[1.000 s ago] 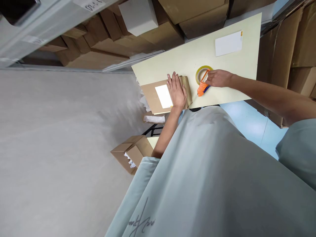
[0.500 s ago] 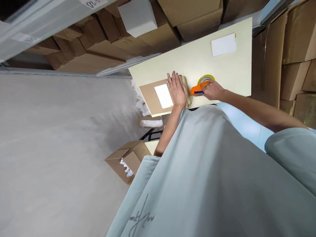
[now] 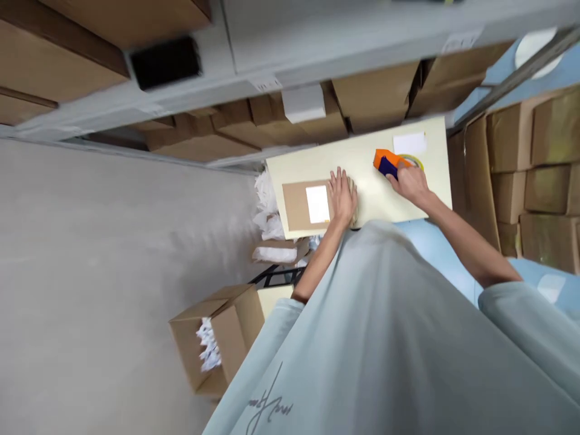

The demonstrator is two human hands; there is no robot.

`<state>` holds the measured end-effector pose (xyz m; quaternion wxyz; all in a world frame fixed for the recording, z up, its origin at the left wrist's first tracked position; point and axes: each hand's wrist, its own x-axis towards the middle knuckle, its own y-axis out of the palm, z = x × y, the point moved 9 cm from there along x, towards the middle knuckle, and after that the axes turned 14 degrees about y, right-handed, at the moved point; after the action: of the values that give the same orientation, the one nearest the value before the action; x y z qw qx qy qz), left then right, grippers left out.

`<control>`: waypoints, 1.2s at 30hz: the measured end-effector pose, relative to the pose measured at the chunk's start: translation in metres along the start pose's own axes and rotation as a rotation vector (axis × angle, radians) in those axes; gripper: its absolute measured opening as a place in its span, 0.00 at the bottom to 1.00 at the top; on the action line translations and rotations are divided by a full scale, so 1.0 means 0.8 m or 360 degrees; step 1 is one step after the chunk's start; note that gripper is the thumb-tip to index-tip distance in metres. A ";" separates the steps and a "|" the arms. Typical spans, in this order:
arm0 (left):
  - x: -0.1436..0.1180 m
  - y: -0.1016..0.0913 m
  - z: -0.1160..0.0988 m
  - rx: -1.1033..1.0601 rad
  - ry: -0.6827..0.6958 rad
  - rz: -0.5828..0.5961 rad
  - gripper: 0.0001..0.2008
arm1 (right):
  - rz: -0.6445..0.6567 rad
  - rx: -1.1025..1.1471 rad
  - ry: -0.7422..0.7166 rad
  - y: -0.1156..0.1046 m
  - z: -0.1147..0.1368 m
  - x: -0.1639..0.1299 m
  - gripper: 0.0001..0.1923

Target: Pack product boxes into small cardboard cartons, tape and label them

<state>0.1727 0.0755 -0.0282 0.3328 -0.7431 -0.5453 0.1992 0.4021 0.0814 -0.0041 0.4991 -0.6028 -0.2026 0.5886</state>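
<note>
A flat cardboard box with a white label lies at the left end of the cream tabletop. My left hand rests over the box's right end, fingers stretched out and pressing on it, grasping nothing. That end is mostly covered by the hand. To the right, my right hand is closed around an orange and dark blue tape dispenser. Its yellow tape roll shows partly behind the fingers. The dispenser is apart from the box.
A white card or sheet lies at the table's far right. Shelves with cardboard boxes run behind, and stacked cartons stand right. Crumpled white paper and an open carton are at the left.
My right hand has moved the tape dispenser right and away from the box's end, turning it. My left hand stays on the box. The camera view has shifted, showing more shelving.
</note>
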 end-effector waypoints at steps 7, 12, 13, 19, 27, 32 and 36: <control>0.105 -0.135 -0.144 0.0201 0.0730 -0.0613 0.27 | -0.0459 0.0322 -0.0335 -0.198 0.141 -0.008 0.31; 0.212 -0.235 -0.156 0.0232 0.0689 -0.0811 0.31 | -0.0601 0.0175 -0.0742 -0.310 0.277 0.021 0.26; 0.226 -0.246 -0.152 0.0224 0.0651 -0.0800 0.32 | -0.0583 0.0098 -0.0761 -0.320 0.294 0.033 0.26; 0.202 -0.236 -0.120 0.0261 0.0537 -0.0715 0.34 | -0.0439 -0.0250 -0.0724 -0.313 0.337 0.104 0.27; 0.054 -0.107 -0.020 0.0151 0.0149 -0.0182 0.30 | -0.0814 0.0276 -0.0829 -0.294 0.270 0.050 0.39; -0.034 -0.030 0.032 0.0088 -0.0058 0.0239 0.36 | -0.0311 0.0811 -0.0403 -0.096 0.114 0.030 0.48; -0.061 0.003 0.047 0.0127 -0.0157 0.0337 0.37 | 0.0698 0.1114 0.0194 0.144 0.027 -0.039 0.53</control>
<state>0.1337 0.0398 -0.0597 0.3120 -0.7720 -0.4711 0.2912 0.3361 0.0148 -0.0809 0.5479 -0.4593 0.1727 0.6776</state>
